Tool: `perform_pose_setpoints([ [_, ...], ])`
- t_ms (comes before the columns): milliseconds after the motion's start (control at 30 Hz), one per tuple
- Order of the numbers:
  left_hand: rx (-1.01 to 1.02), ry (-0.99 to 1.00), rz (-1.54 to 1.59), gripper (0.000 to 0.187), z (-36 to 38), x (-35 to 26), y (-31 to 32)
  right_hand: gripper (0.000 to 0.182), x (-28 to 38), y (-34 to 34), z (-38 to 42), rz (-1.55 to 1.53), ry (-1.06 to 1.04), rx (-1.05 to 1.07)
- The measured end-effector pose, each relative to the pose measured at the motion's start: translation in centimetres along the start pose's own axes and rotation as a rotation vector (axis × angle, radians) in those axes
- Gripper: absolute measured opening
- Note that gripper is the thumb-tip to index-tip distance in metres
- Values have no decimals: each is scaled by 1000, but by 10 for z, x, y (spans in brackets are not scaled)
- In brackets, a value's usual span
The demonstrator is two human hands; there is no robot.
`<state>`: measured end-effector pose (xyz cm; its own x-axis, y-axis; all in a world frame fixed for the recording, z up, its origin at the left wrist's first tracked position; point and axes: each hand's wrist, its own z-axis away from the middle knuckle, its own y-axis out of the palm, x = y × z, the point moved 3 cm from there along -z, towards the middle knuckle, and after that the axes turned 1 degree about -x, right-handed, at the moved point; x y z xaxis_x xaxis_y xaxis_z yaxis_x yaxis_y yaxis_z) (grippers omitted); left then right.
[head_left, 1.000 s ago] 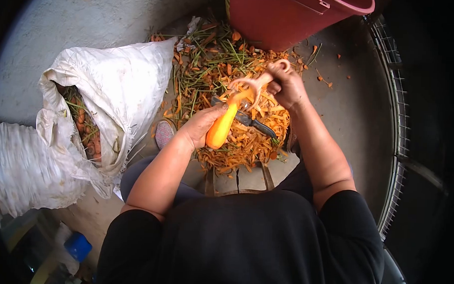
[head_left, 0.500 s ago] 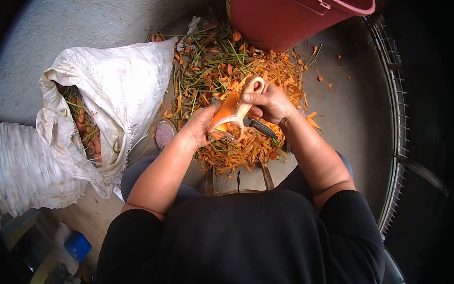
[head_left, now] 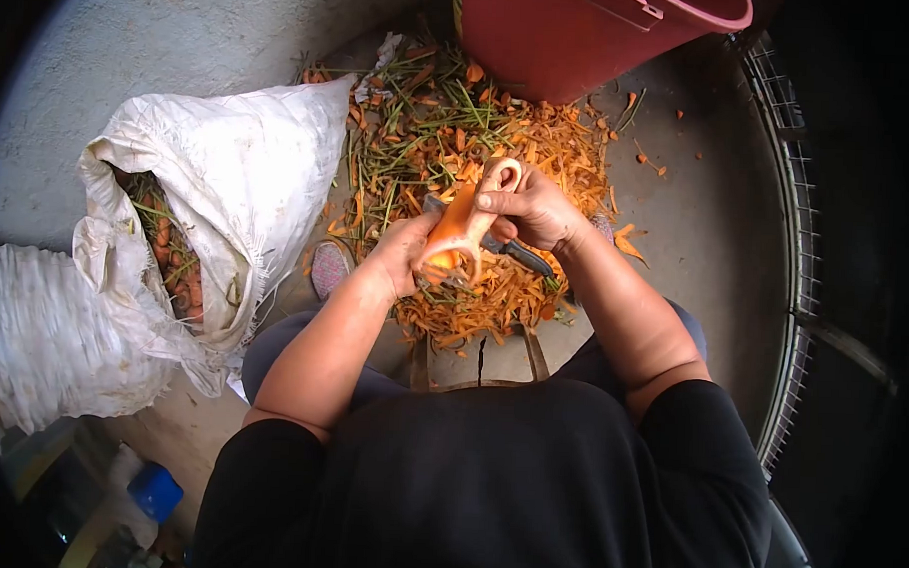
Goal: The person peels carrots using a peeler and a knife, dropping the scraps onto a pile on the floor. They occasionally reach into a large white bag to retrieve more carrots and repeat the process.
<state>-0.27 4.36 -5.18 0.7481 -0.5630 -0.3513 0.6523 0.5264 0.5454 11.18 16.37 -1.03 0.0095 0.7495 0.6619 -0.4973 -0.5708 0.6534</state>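
Observation:
My left hand (head_left: 406, 252) is wrapped round an orange peeled carrot (head_left: 451, 222). A pale Y-shaped peeler (head_left: 477, 221) is pinched in my right hand (head_left: 537, 209), its forked end against the carrot near my left fingers. The blade is hard to make out. Behind the peeler, a knife with a black handle (head_left: 528, 257) shows below my right hand; what supports it is hidden. Beneath both hands lies a heap of orange peelings (head_left: 494, 303), with green stalks (head_left: 430, 133) mixed in at the upper left.
A white sack (head_left: 279, 148) on the left opens onto unpeeled carrots (head_left: 182, 285) and stalks. Another white sack (head_left: 52, 340) is beside it. A red tub (head_left: 563, 37) stands beyond the heap. Wire mesh (head_left: 802, 236) runs along the right, and a blue object (head_left: 155, 491) is at the lower left.
The peeler has shifted slightly left and tilted over the carrot, with its forked end still by my left fingers. Both hands keep their holds.

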Motion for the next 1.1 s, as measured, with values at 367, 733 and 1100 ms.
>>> perform_pose_setpoints([
  [367, -50, 57, -172, 36, 21, -21, -5, 33, -52, -139, -10, 250, 213, -844],
  [733, 7, 216, -220, 35, 37, -29, -21, 45, -184, -149, -6, 1910, 667, -262],
  [1100, 80, 444, -571, 51, 46, -39, -6, 54, -90, -49, -10, 653, 657, -237],
])
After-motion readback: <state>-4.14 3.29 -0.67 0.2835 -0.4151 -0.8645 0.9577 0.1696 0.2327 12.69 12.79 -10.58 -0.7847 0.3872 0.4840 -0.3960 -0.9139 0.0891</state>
